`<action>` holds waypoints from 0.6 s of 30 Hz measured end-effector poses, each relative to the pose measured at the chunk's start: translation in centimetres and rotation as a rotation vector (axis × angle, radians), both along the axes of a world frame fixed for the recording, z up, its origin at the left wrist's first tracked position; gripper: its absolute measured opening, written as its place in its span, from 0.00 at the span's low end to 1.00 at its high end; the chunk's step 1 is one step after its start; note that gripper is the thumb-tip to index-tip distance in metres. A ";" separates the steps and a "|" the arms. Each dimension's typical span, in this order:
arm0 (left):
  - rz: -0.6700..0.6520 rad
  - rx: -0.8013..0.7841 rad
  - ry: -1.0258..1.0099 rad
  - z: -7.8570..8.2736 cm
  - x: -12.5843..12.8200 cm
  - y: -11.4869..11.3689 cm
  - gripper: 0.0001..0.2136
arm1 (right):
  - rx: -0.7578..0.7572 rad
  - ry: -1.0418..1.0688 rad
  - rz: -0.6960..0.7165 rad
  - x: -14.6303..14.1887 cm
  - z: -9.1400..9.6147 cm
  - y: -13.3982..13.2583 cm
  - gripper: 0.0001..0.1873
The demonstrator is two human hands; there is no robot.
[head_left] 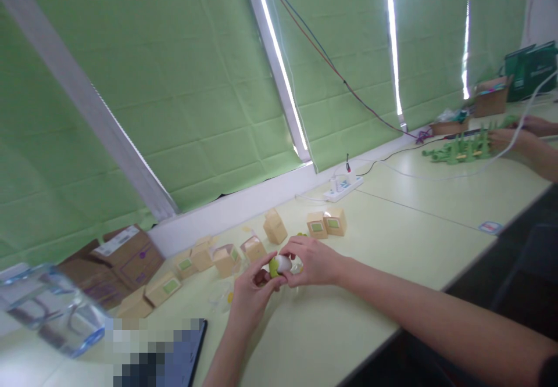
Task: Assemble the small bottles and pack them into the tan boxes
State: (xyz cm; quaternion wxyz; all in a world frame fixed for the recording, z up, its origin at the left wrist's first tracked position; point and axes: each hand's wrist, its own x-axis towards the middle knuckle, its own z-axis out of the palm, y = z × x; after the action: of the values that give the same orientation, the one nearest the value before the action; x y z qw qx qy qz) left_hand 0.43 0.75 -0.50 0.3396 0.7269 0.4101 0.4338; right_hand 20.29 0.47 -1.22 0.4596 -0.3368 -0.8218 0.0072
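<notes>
A small rounded white and yellow-green object (pixel 284 264) is held between my two hands just above the pale table. My left hand (pixel 251 288) grips its yellow-green end between thumb and fingers. From the other side, the fingers of my right hand (pixel 314 261) are closed on the white end. Fingers hide part of the object, and its exact kind does not show. Small tan cardboard boxes (pixel 225 260) stand just beyond my hands, several with green labels. Clear plastic with a yellow piece (pixel 230 298) lies beside my left hand.
To the left are a large brown carton (pixel 126 265), a clear water jug (pixel 56 311) and a dark-edged tablet-like device (pixel 187 352), partly pixelated. A white power strip (pixel 344 189) sits near the wall. At far right, another person's hands (pixel 508 140) are at green plastic parts (pixel 462 147).
</notes>
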 end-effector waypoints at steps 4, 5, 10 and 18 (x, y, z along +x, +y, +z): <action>-0.040 -0.027 -0.005 0.0 0.1 0.0 0.25 | -0.023 0.041 -0.015 -0.2 0.2 -0.3 0.16; -0.045 -0.031 -0.007 0.0 0.2 0.0 0.24 | -0.042 0.054 -0.018 -0.2 0.3 -0.3 0.15; -0.007 0.027 0.060 -0.2 0.3 -0.2 0.24 | -0.107 0.105 0.018 -0.1 0.5 -0.5 0.16; 0.052 0.213 0.125 0.3 -0.2 -0.5 0.23 | -0.226 0.193 0.198 0.4 0.7 -0.7 0.18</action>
State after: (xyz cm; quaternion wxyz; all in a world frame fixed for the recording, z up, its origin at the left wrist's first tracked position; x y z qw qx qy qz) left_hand 0.27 0.21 -0.22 0.2230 0.7736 0.4006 0.4375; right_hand 20.66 -0.23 -0.56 0.4927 -0.3015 -0.7969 0.1771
